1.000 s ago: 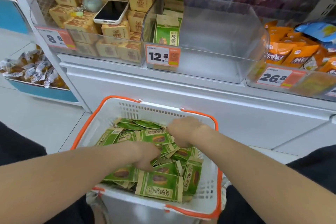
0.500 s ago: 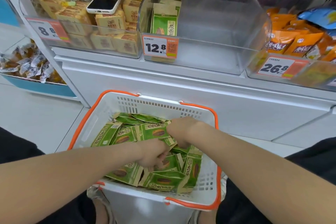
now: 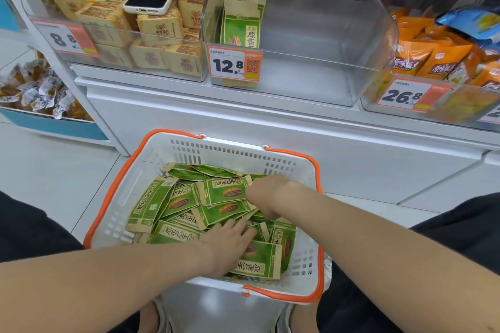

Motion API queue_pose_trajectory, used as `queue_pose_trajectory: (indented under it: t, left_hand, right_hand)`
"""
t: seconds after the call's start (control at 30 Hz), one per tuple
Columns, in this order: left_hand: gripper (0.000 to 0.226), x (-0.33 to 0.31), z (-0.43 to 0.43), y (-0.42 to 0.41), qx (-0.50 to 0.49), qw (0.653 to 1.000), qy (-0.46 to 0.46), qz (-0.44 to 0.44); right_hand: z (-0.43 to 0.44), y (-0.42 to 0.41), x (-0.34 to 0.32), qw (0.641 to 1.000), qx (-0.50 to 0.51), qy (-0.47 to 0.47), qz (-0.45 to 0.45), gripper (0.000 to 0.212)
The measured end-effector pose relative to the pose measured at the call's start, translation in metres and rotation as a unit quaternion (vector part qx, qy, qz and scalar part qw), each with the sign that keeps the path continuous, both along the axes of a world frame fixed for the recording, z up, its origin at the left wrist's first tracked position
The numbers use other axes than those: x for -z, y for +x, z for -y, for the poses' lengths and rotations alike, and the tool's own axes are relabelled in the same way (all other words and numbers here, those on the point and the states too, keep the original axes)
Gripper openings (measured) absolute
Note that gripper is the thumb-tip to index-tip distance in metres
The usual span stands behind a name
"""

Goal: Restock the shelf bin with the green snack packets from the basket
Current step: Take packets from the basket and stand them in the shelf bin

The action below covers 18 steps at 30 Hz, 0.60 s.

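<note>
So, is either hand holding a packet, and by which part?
Left hand lies flat on green packets, holding nothing; right hand, fingers buried: cannot tell.

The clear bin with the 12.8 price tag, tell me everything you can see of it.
The clear bin looks like transparent plastic, with rounded corners and a low front wall. It sits on the white shelf, between a bin of tan packets and one of orange packets. An orange-and-white 12.8 tag hangs on its front left. A few green packets stand along its left wall; the rest is bare.
</note>
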State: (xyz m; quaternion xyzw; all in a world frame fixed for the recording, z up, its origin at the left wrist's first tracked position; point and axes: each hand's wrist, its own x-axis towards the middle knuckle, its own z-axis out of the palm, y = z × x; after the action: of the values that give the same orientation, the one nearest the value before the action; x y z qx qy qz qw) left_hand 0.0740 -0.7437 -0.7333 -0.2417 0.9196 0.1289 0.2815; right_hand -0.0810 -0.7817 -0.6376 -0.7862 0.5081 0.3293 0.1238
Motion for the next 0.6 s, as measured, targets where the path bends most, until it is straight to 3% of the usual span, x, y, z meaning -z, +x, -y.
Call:
queue_pose_trajectory:
  t: [0.07, 0.13, 0.33, 0.5, 0.6]
  left_hand:
    - [0.078, 0.001, -0.003, -0.001, 0.037, 0.999, -0.033, 0.003]
    - [0.066, 0.0, -0.003, -0.003, 0.044, 0.998, -0.039, 0.011]
    - [0.025, -0.012, 0.002, -0.014, -0.055, 0.995, 0.077, -0.027]
    - [0.043, -0.017, 0.022, -0.014, -0.147, 0.973, 0.156, -0.09]
    - [0.034, -0.035, 0.05, -0.016, -0.231, 0.947, 0.184, -0.127]
  right_hand:
    - [-0.001, 0.001, 0.002, 1.0, -0.01, -0.001, -0.001, 0.019]
    - [-0.001, 0.0, 0.004, 1.0, -0.015, -0.001, 0.0, 0.018]
    - [0.003, -0.005, 0.005, 1.0, -0.008, 0.022, -0.011, 0.017]
    - [0.009, -0.008, 0.001, 0.999, 0.018, 0.039, -0.01, 0.017]
    - [0.02, -0.015, -0.006, 0.995, 0.083, 0.033, 0.039, 0.014]
